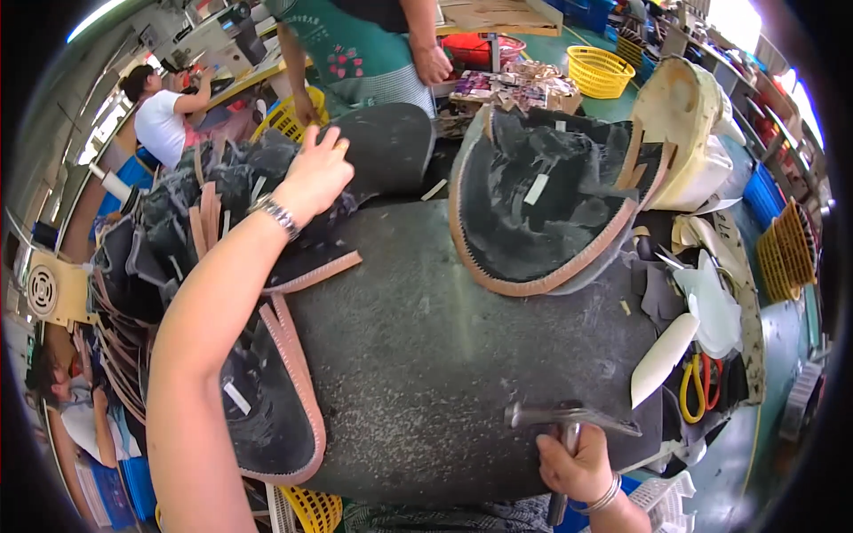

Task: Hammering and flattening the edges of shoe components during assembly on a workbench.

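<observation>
My left hand (318,178), with a metal watch on the wrist, reaches over a pile of black shoe uppers (164,222) at the left. Its bent fingers are a little apart, and their tips are partly hidden. In my right hand (579,464) is a hammer (564,416), its metal head raised above the near right part of the dark work surface (426,355). A black upper (542,204) with a brown stitched strip round its rim lies at the far right of this surface. Another such upper (267,400) lies beneath my left forearm.
Yellow-handled scissors (691,391), a pale curved piece (665,360) and scraps lie along the right edge. A cream machine part (680,124) stands at the back right. A person in a green apron (355,53) stands opposite, near a yellow basket (601,71). Others sit at left.
</observation>
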The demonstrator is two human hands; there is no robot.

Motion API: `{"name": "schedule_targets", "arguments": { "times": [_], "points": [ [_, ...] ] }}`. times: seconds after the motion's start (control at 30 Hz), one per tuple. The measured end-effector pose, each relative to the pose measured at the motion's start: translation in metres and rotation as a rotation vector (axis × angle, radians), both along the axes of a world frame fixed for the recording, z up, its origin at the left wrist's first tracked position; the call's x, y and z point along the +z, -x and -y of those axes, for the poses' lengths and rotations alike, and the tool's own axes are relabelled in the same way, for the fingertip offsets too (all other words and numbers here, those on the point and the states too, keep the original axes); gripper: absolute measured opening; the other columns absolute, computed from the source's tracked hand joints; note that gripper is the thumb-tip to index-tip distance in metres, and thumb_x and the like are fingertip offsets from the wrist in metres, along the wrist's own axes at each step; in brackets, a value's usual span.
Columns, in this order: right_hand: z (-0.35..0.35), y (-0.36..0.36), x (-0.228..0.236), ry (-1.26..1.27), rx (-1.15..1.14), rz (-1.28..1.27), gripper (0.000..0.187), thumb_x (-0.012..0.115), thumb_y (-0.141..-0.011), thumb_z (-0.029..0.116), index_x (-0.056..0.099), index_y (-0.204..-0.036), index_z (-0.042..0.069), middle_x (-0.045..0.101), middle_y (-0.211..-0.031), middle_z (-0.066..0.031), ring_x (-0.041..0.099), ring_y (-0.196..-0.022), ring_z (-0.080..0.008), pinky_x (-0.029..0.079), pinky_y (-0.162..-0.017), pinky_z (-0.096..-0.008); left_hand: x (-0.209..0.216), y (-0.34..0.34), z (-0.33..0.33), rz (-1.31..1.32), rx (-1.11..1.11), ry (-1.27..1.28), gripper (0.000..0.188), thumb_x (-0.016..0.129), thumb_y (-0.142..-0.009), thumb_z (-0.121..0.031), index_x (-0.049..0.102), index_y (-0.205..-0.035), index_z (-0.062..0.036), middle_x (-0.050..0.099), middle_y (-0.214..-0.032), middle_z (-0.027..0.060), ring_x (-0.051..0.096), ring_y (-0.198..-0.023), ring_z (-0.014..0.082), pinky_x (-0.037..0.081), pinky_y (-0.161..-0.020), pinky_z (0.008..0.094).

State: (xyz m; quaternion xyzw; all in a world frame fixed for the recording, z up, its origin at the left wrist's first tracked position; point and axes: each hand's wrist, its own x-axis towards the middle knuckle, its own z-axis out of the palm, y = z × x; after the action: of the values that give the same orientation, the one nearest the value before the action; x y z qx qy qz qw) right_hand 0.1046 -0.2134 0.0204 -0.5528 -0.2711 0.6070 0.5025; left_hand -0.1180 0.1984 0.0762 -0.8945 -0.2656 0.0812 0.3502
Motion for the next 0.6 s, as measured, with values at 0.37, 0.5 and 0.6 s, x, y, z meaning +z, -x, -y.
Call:
{"name": "schedule_targets", "arguments": {
  "times": [0.37,0.5,0.6],
  "points": [
    [0.006,-0.003,-0.004,-0.018,0.033,0.036,0.017,0.057,-0.09,0.007,0.049,-0.076,0.003,0.047,-0.048,0.0034,0.044,-0.04,-0.0042,0.031,-0.035,-0.0221,0.096,-0.033,0.048,0.783,-0.313,-0.024,0.014,0.059,-0.078,0.002,0.061,-0.091,-0.0021,0.065,-0.087,0.0105,0.063,-0.086,0.0267,0.048,-0.083,0.0348],
    [-0.003,0.004,0.001,-0.037,-0.033,0.066,0.02,0.058,-0.09,0.007,0.049,-0.073,0.003,0.048,-0.049,0.0029,0.043,-0.039,-0.0047,0.031,-0.035,-0.0217,0.115,-0.019,0.06,1.029,-0.393,0.028,0.018,0.059,-0.082,0.005,0.066,-0.098,0.001,0.069,-0.091,0.0091,0.067,-0.079,0.0154,0.051,-0.068,0.0256],
    [-0.002,0.006,0.002,-0.075,-0.079,0.065,0.019,0.057,-0.09,0.006,0.049,-0.073,0.003,0.047,-0.049,0.002,0.043,-0.039,-0.0052,0.031,-0.035,-0.0218,0.137,-0.022,0.074,1.103,-0.606,-0.219,0.015,0.062,-0.08,-0.003,0.069,-0.092,-0.0074,0.068,-0.085,0.0067,0.065,-0.076,0.0256,0.051,-0.066,0.0309]
  ]
}}
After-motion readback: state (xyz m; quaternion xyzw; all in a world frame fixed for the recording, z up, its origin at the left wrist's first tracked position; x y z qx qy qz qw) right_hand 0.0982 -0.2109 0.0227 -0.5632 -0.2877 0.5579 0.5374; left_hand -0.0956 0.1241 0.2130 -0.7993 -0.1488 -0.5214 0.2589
